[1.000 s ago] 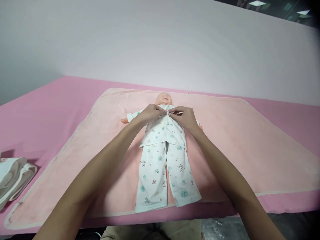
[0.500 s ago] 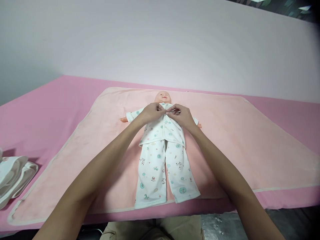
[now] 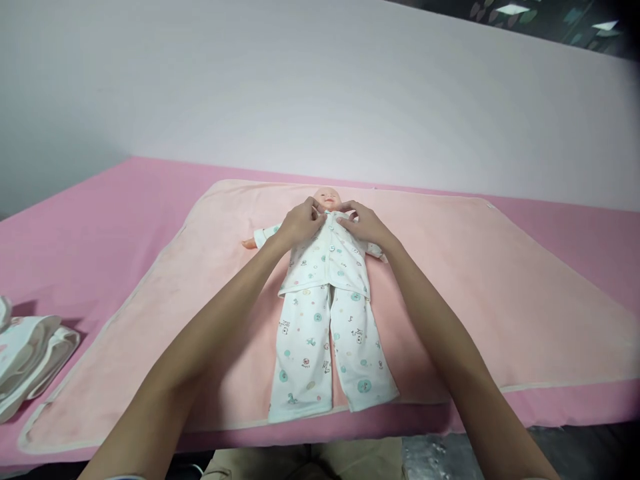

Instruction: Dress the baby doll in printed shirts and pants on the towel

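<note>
A baby doll [image 3: 329,198] lies on its back, dressed in a white long-sleeved shirt [image 3: 325,267] with small printed figures and buttons down the front. Matching white trousers [image 3: 305,353] cover its legs. My left hand [image 3: 303,223] is at the left side of the collar, fingers bent and closed on the shirt's edge just under the doll's chin. On the other side of the neck, my right hand [image 3: 363,223] pinches the collar in the same way. The front buttons are visible between my hands, and the fabric within my fingertips is partly hidden.
Beneath the doll is a peach blanket [image 3: 200,280] with a pale border, spread over a pink-covered table [image 3: 100,220]. Folded white cloths [image 3: 35,353] lie at the left edge. A pale wall [image 3: 300,87] rises behind the table.
My hands have moved apart from the upper button at the chest and up to both sides of the collar. The doll's arm on the right has shifted slightly down and inward.
</note>
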Demonstrator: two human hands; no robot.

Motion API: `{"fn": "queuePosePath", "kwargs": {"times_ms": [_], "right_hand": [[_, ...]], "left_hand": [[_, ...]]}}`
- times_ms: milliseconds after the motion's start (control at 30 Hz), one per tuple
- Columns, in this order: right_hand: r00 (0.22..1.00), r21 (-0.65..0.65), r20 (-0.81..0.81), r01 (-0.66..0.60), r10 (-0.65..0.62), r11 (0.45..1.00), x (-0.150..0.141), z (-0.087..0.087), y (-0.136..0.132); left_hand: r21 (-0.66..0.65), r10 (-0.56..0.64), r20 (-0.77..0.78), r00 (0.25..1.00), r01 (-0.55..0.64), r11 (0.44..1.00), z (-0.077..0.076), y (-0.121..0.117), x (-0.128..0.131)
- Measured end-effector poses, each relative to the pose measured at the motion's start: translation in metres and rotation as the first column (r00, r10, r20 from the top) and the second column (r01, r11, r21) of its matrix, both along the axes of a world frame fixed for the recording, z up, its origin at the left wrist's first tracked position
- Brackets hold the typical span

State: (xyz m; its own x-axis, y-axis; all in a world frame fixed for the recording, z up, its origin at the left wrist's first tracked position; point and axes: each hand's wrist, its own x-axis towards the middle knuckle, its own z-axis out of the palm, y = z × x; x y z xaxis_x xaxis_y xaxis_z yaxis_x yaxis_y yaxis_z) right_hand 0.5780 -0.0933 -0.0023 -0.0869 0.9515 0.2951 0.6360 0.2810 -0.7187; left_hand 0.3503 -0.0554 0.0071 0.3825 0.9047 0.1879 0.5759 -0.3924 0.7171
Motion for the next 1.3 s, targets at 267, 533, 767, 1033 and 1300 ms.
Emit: {"fn": "queuePosePath", "kwargs": {"times_ms": [267,533,767,1033,1300], "right_hand": [[0.986,0.171,-0.162,0.071,-0.044,0.983,-0.002,-0.018,0.028],[0.937,0.147,-0.348,0.095,-0.038,0.985,-0.013,-0.032,0.032],[0.932,0.098,-0.362,0.030,0.008,0.995,-0.006,-0.034,0.034],[0.946,0.022,-0.323,-0.032,0.038,0.999,0.000,-0.032,0.037],[0.899,-0.080,-0.431,-0.118,0.073,0.990,0.006,-0.032,0.037]], "left_hand": [[0.230,-0.084,0.023,0.996,0.077,0.970,-0.016,0.028,0.007],[0.216,-0.112,0.235,0.966,0.060,0.975,-0.026,0.029,0.014],[0.165,-0.121,0.244,0.962,0.081,0.983,-0.020,0.022,0.011],[0.127,-0.060,0.233,0.971,0.031,0.991,-0.018,0.017,0.014],[0.123,-0.051,0.282,0.958,0.017,0.992,-0.026,0.021,0.017]]}}
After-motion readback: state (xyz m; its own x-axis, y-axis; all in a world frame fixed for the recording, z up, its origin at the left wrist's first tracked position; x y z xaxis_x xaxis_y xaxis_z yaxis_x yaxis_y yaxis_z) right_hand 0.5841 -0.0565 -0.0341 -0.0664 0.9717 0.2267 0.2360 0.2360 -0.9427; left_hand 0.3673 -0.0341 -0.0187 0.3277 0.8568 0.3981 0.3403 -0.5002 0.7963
